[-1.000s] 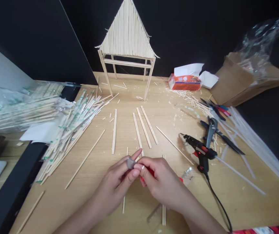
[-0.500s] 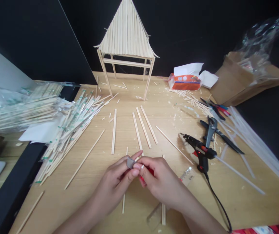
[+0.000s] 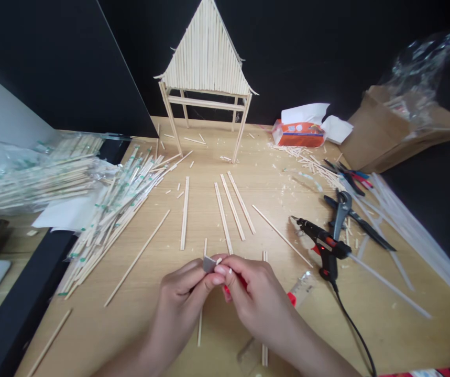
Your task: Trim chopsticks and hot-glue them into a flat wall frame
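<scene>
My left hand is closed, and a small flat grey piece shows at its fingertips. My right hand pinches a short wooden stick, its pale end just beside the grey piece. The fingertips of both hands meet here. Something red shows beneath the right fingers; what it is stays hidden. Pairs of wooden sticks lie on the table beyond my hands, and another pair lies partly under my right wrist.
A stick-built house model stands at the back. On the right lie a black glue gun, cutters, clear glue sticks, a tissue box and a cardboard box. Wrapped chopsticks are heaped on the left.
My fingers have drawn closer around the grey piece; the left fingertip that was stretched forward has folded in. The view has shifted slightly. Things on the table lie as before.
</scene>
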`<state>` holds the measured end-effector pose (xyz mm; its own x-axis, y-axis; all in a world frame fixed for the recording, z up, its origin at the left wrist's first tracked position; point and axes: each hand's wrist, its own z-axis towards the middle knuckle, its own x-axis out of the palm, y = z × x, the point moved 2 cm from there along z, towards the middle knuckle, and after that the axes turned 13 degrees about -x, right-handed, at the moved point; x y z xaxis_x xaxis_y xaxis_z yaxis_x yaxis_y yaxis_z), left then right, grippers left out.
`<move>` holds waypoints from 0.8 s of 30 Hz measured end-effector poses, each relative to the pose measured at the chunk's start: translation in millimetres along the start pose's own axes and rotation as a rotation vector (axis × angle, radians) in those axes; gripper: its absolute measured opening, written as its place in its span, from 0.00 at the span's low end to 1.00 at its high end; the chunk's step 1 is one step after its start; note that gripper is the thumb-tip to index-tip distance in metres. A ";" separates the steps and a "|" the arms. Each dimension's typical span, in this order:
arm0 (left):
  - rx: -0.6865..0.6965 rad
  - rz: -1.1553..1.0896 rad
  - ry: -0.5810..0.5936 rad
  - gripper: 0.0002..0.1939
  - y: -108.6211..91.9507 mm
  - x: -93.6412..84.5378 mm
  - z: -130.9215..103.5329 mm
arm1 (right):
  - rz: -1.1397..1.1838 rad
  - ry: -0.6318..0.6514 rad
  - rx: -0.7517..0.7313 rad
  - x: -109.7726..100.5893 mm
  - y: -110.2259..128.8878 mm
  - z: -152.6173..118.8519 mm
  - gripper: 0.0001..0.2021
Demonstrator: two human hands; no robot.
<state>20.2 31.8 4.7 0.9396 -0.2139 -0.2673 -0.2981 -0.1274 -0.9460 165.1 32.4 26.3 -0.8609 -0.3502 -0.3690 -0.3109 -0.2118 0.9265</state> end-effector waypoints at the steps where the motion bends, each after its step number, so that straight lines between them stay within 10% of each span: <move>1: -0.001 -0.008 -0.011 0.11 0.0 0.5 -0.5 | -0.010 -0.003 -0.002 0.2 0.0 -0.2 0.12; 14: -0.088 -0.002 -0.114 0.09 6.4 -1.1 -1.9 | -0.013 -0.145 0.049 7.2 -5.4 -0.8 0.11; 24: -0.198 -0.144 0.204 0.10 4.7 -1.2 9.9 | 0.157 0.005 0.111 -6.2 -10.5 3.4 0.17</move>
<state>19.3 41.0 -1.2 0.9272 -0.3675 -0.0718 -0.2103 -0.3525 -0.9119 172.3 39.9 19.2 -0.9006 -0.3753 -0.2191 -0.2154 -0.0523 0.9751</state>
